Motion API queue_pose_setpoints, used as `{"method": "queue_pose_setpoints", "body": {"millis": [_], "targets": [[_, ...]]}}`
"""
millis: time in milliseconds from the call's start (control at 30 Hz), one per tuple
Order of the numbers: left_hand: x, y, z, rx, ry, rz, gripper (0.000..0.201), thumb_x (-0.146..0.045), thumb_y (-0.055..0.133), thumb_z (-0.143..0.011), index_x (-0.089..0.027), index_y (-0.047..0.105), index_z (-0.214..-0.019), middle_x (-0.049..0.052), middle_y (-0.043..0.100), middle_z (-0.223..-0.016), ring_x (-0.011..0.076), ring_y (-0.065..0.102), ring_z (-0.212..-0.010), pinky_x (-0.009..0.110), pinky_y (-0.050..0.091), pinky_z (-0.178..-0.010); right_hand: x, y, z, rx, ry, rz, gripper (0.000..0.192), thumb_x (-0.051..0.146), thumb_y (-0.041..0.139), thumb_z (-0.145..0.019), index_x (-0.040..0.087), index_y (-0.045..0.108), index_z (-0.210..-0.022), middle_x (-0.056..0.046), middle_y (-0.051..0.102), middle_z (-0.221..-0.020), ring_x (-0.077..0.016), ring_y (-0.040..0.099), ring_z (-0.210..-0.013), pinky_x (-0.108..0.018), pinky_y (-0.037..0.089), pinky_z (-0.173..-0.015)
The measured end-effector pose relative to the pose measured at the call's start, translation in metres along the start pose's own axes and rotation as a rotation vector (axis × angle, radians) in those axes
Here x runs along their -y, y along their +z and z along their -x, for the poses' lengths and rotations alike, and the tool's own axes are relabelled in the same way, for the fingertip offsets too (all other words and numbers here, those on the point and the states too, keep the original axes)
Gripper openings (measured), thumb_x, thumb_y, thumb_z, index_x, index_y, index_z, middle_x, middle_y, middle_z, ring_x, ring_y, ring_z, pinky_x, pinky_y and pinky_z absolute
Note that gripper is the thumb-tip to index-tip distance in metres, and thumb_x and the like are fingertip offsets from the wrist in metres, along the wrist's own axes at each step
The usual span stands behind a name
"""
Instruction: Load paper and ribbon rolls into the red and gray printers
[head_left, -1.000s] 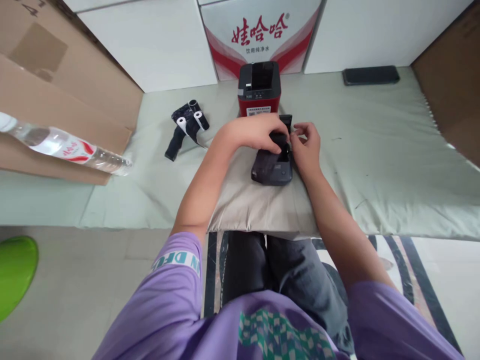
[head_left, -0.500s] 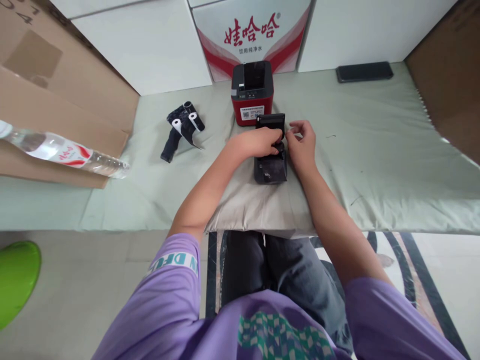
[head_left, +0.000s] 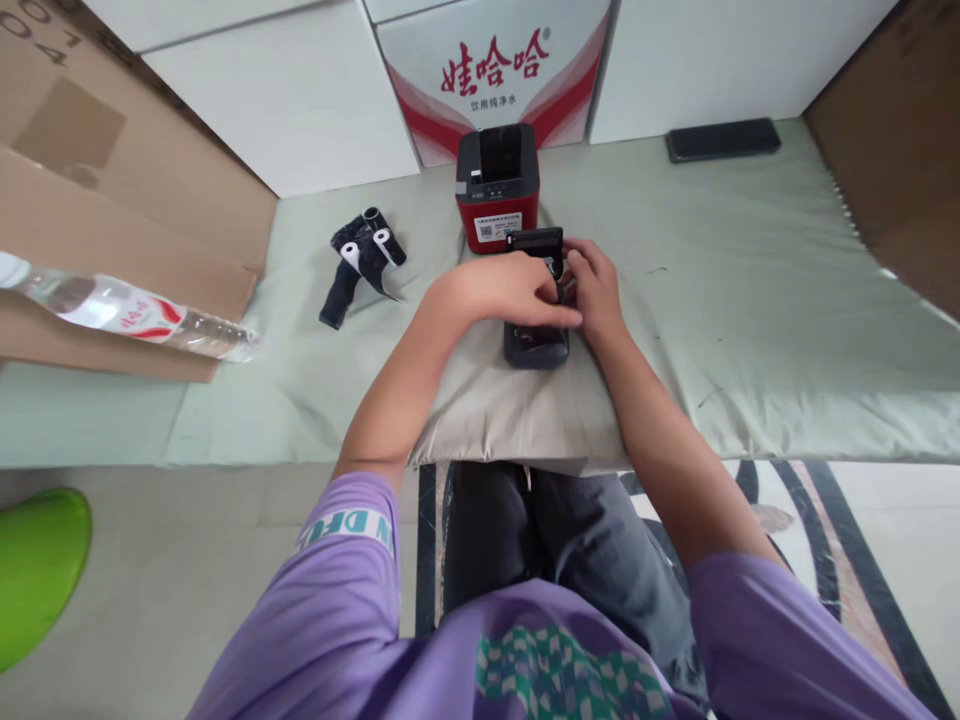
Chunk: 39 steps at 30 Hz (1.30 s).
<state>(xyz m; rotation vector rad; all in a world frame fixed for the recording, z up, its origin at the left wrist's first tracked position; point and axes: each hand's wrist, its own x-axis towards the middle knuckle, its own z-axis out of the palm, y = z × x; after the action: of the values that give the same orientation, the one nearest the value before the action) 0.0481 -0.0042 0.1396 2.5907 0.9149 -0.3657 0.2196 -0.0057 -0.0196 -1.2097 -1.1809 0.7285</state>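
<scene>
A small black printer (head_left: 537,347) with its lid (head_left: 534,240) raised lies on the cloth-covered surface in front of me. My left hand (head_left: 517,290) reaches across it from the left, fingers bent down into its middle and thumb stretched to the right. What those fingertips grip is hidden. At the printer's right side, my right hand (head_left: 596,290) has its fingers curled in close to the left fingertips; anything between them is too small to make out. Right behind the lid stands a red and black printer (head_left: 497,215) with a white label.
Black ribbon with rolls (head_left: 367,255) lies to the left. A water bottle (head_left: 135,308) rests against a cardboard box (head_left: 180,180). A black phone-like slab (head_left: 724,140) lies at the back right, by white boxes (head_left: 277,100). A green stool (head_left: 41,575) stands below left.
My left hand has opened its thumb outward and shifted toward the right hand. My right hand has closed in on the printer's side. The dark sheet over the printer's front no longer shows.
</scene>
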Motion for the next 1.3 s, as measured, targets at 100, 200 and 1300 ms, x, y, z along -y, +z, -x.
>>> {"method": "queue_pose_setpoints", "body": {"millis": [100,200,1300], "targets": [[-0.024,-0.004,0.019,0.060,-0.058,-0.134,0.049,-0.059,0.074,-0.095,-0.017,0.085,-0.119,0.013,0.085,-0.113,0.0344,0.078,-0.105,0.040,0.052,-0.086,0.005,-0.001,0.000,0.013,0.025,-0.035,0.061,0.082,0.059,-0.098,0.027,0.076,-0.118,-0.005,0.075,-0.109,-0.0194,0.070,-0.087,-0.036,0.061,-0.080],[-0.049,-0.005,0.035,-0.018,-0.163,-0.282,0.032,-0.027,0.067,-0.099,-0.016,0.083,-0.126,0.015,0.084,-0.122,0.0345,0.078,-0.112,0.042,0.053,-0.091,0.012,-0.004,0.001,-0.022,0.052,-0.046,0.061,0.083,0.058,-0.098,0.025,0.077,-0.103,-0.004,0.073,-0.097,-0.0189,0.068,-0.085,-0.032,0.058,-0.074],[0.061,0.012,-0.018,0.104,-0.268,0.307,0.066,-0.057,0.078,-0.087,-0.026,0.066,-0.143,0.011,0.081,-0.123,0.0288,0.078,-0.110,0.032,0.062,-0.081,0.036,0.003,0.023,0.025,-0.092,0.091,0.064,0.073,0.069,-0.096,0.026,0.065,-0.053,-0.001,0.053,-0.056,-0.0222,0.063,-0.078,-0.043,0.059,-0.089]]}}
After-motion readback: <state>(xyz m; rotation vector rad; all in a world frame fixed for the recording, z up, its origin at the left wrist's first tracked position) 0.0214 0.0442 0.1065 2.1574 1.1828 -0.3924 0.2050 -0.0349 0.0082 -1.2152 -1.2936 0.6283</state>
